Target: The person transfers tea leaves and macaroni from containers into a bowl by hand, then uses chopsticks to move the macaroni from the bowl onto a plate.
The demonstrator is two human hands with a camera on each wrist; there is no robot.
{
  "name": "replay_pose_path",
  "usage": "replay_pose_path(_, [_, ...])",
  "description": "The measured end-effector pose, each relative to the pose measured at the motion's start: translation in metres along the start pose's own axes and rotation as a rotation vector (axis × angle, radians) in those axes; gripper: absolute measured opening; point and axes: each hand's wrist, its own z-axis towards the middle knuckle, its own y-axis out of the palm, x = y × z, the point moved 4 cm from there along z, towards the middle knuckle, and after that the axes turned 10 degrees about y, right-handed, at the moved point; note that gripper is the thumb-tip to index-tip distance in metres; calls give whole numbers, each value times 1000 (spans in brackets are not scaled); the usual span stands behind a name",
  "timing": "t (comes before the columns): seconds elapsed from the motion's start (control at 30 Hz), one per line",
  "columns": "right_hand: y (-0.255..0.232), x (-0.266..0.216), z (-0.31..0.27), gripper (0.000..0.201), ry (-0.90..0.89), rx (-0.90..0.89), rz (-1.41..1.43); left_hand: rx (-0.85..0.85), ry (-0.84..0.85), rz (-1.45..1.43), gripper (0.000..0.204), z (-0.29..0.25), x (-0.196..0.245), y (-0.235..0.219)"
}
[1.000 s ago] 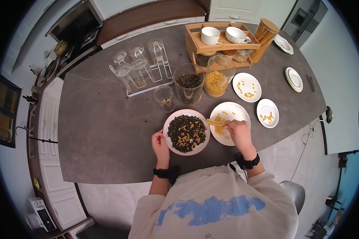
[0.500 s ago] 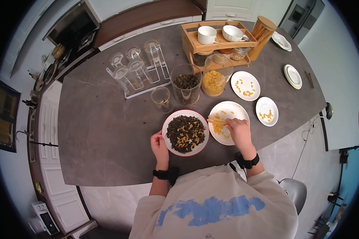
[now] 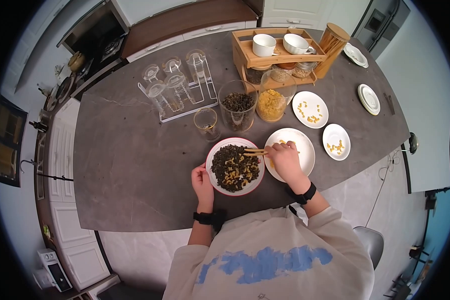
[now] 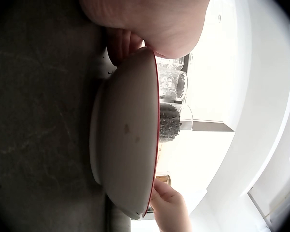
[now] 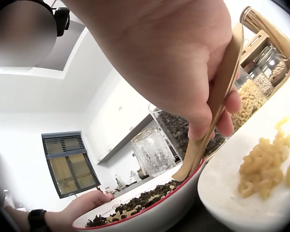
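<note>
A red-rimmed white bowl (image 3: pixel 213 181) (image 4: pixel 130 125) holds dark dried bits with yellow macaroni on top. At its left rim is the left hand (image 3: pixel 202 185), thumb and fingers gripping the edge. The right hand (image 3: pixel 286 162) (image 5: pixel 169 63) pinches wooden tongs (image 3: pixel 255 152) (image 5: pixel 217 101), whose tips are over the bowl's right side, low at the rim in the right wrist view. Under the right hand, the white plate (image 3: pixel 306 167) beside the bowl carries loose macaroni (image 5: pixel 263 166). Whether the tips hold a piece cannot be told.
Behind the bowl stand an empty-looking glass (image 3: pixel 206 125), a jar of dark bits (image 3: pixel 237 107) and a jar of macaroni (image 3: pixel 271 105). Two small plates (image 3: pixel 310 97) (image 3: pixel 336 134) with macaroni are at the right. A glass rack (image 3: pixel 185 115) and wooden shelf (image 3: pixel 242 55) stand farther back.
The right hand has moved left with the tongs, from over the macaroni plate to the bowl's right side. The left hand keeps its grip on the bowl.
</note>
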Motion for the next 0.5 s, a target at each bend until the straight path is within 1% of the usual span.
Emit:
replay_pose_path(0.27, [6,-2,2,11,-29,-43,-33,1,-4,9,6,0,1,1])
replay_pose_path(0.37, [1,-2,2,11,-17,-44,-43,6,-7,1,5,0,1,1])
replay_pose_path(0.5, [-3,5,-2,8,38,-37,29,6,-3,3,5,0,0,0])
